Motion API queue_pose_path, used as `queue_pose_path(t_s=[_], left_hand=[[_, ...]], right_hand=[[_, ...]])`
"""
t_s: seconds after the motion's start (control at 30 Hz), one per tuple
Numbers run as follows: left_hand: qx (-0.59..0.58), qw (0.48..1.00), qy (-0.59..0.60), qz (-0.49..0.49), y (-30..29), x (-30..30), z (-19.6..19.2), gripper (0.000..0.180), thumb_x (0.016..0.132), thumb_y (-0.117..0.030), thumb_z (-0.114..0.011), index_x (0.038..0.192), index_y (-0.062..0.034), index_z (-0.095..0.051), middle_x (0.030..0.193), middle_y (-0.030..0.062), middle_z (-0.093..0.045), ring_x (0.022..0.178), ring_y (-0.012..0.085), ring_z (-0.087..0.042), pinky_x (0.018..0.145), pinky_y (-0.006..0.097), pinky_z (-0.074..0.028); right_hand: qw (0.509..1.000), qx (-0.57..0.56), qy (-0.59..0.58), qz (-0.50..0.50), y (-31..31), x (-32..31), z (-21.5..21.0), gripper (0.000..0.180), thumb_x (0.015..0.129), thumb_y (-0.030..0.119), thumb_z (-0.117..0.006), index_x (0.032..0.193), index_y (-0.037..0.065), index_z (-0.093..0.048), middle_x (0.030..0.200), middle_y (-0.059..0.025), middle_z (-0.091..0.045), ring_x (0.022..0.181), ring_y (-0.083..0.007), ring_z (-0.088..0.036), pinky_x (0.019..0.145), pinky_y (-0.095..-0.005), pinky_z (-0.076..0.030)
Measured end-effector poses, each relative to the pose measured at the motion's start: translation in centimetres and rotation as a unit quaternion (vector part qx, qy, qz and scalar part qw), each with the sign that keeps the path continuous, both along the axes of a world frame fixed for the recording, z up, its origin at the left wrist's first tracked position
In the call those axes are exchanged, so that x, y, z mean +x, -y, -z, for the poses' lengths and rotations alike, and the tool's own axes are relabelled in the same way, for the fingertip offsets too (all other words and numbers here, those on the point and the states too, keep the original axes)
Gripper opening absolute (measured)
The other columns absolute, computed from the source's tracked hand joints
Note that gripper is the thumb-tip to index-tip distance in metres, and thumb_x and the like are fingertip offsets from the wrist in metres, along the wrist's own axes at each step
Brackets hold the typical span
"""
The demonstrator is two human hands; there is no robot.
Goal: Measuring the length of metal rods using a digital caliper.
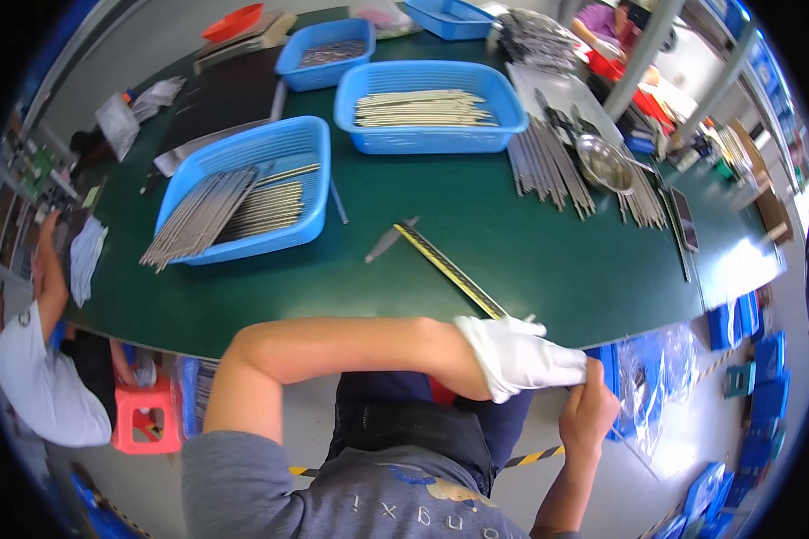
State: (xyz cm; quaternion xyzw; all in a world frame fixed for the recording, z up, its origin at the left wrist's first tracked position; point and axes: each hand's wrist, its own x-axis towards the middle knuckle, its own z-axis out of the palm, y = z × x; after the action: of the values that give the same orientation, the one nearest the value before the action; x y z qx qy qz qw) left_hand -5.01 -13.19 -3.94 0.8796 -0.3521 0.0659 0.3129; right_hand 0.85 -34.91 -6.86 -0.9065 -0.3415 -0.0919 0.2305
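My left hand [530,357] wears a white glove and reaches across my body to the right. Its fingers are pressed together, and what they close on is hidden. Against the glove's fingertips sits my bare right hand [591,411], closed. From below that hand a thin metal rod [636,454] slants down to the right; its upper part is hidden by the hands. On the green table, a caliper [449,269] with a yellow-and-black beam lies beside the gloved hand, jaws pointing away.
Blue trays [319,198] hold metal rods, some bundled across the rim. Another blue tray [431,141] holds pale rods. Loose rods [548,166], a metal strainer-like bowl [605,163] and a phone [684,220] lie at right. People work at left and far right. A red stool [144,413] stands left.
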Motion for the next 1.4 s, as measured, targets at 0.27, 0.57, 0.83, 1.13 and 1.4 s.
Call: queue_pose_path(t_s=[0.27,0.57,0.83,1.13,1.4], left_hand=[[0.038,0.995,-0.054,-0.07,-2.7,-5.4,-4.5,0.031,0.083,-0.009,-0.055,0.114,-0.0048,-0.055,0.108,0.0139,-0.058,0.084,0.0312,-0.06,0.079,0.04,-0.049],[-0.135,0.891,0.304,-0.308,-3.8,7.4,-2.3,0.013,0.069,-0.007,-0.069,0.074,-0.0034,-0.058,0.079,0.0105,-0.054,0.076,0.03,-0.055,0.065,0.039,-0.045],[-0.029,0.906,0.037,-0.421,-8.4,9.5,-4.4,0.023,0.076,-0.022,-0.069,0.092,-0.006,-0.067,0.088,0.0145,-0.064,0.085,0.0329,-0.062,0.074,0.042,-0.049],[0.337,0.564,-0.264,-0.706,-24.0,-11.8,-3.3,0.019,0.075,-0.005,-0.059,0.091,-0.0025,-0.07,0.099,0.0204,-0.067,0.095,0.0363,-0.065,0.079,0.044,-0.052],[0.308,0.561,-0.24,-0.73,-24.0,-12.1,-3.3,0.02,0.075,-0.004,-0.058,0.092,-0.0018,-0.069,0.099,0.0207,-0.067,0.095,0.0353,-0.064,0.081,0.044,-0.051]], right_hand=[[0.999,-0.004,-0.034,-0.016,-1.2,-0.1,-1.0,0.019,0.078,0.008,-0.056,0.097,0.009,-0.054,0.07,-0.012,-0.062,0.062,-0.0327,-0.062,0.054,-0.0424,-0.046],[0.996,-0.01,-0.09,0.023,-2.5,-0.8,-0.3,0.042,0.086,0.03,-0.063,0.121,0.009,-0.053,0.061,-0.0106,-0.061,0.055,-0.0327,-0.061,0.05,-0.0406,-0.046],[0.997,0.029,-0.073,0.007,-0.7,0.0,0.0,0.055,0.082,0.016,-0.07,0.132,0.006,-0.048,0.059,-0.0075,-0.057,0.05,-0.0221,-0.055,0.049,-0.0335,-0.04],[0.993,0.052,-0.086,-0.058,-0.2,1.2,-0.7,0.039,0.067,0.018,-0.077,0.099,0.0,-0.065,0.08,-0.0116,-0.065,0.059,-0.0226,-0.06,0.054,-0.0296,-0.046],[0.995,0.04,-0.09,-0.035,1.1,0.7,-1.1,0.039,0.065,0.016,-0.078,0.098,0.0,-0.065,0.079,-0.0112,-0.065,0.06,-0.0208,-0.059,0.055,-0.0288,-0.045]])
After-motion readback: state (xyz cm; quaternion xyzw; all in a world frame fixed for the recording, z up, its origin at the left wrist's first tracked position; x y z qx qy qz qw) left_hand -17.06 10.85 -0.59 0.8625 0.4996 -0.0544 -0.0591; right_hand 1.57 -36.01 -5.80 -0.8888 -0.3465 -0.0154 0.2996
